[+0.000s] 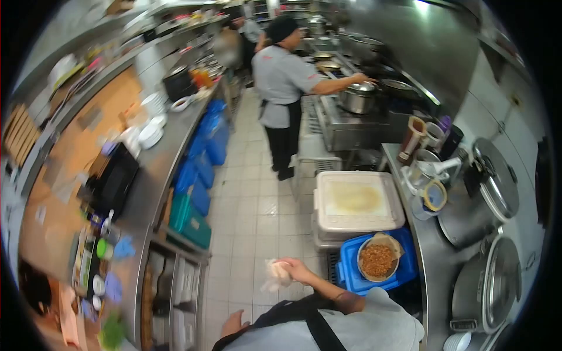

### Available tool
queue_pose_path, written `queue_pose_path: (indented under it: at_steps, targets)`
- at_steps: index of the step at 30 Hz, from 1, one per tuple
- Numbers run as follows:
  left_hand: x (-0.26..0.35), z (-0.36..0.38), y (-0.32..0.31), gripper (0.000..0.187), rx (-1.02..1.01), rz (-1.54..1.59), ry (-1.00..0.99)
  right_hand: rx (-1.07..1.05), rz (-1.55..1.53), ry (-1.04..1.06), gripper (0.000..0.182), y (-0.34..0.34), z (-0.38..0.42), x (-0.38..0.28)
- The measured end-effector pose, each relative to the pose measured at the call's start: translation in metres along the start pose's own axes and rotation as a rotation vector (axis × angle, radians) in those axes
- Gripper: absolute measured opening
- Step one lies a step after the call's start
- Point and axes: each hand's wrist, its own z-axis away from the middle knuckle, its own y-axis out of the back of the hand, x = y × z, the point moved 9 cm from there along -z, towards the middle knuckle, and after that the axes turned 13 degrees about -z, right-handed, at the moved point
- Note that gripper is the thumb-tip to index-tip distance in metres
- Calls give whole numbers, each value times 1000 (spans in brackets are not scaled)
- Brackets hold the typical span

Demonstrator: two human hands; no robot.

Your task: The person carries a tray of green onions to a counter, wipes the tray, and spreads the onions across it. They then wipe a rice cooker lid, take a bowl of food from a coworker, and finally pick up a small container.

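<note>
My right hand (291,270) is out in front of my body over the tiled floor, its fingers closed on a crumpled, clear plastic bag (274,278) with something pale in it. My left hand (235,323) hangs low beside my apron, with its fingers partly visible and apart, holding nothing. To the right of my right arm, a round metal bowl (360,271) of brown crumbly food (376,261) rests on a blue lid (350,257). Behind it stands a white lidded bin (389,202).
A person (281,82) stands ahead at the stove, one hand at a pot (357,100). A steel counter (158,169) runs along the left, above blue bins (213,140) and a green bin (190,225). Large lidded pots (489,286) stand on the right counter (430,257).
</note>
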Motion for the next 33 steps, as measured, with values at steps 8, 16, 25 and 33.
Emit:
queue_pose_path:
  at_steps: [8, 16, 25, 33]
  targets:
    - [-120, 241, -1, 48, 286, 138, 652, -367, 136, 29, 29, -267, -25, 7]
    - [-153, 393, -41, 45, 685, 565, 980, -855, -195, -357, 28, -569, 61, 40]
    - [-229, 512, -35, 41, 1200, 570, 1346, -1376, -292, -290, 23, -855, 158, 10]
    - [-392, 629, -14, 36, 1316, 357, 1710, -1629, 908, 672, 68, -935, 187, 219]
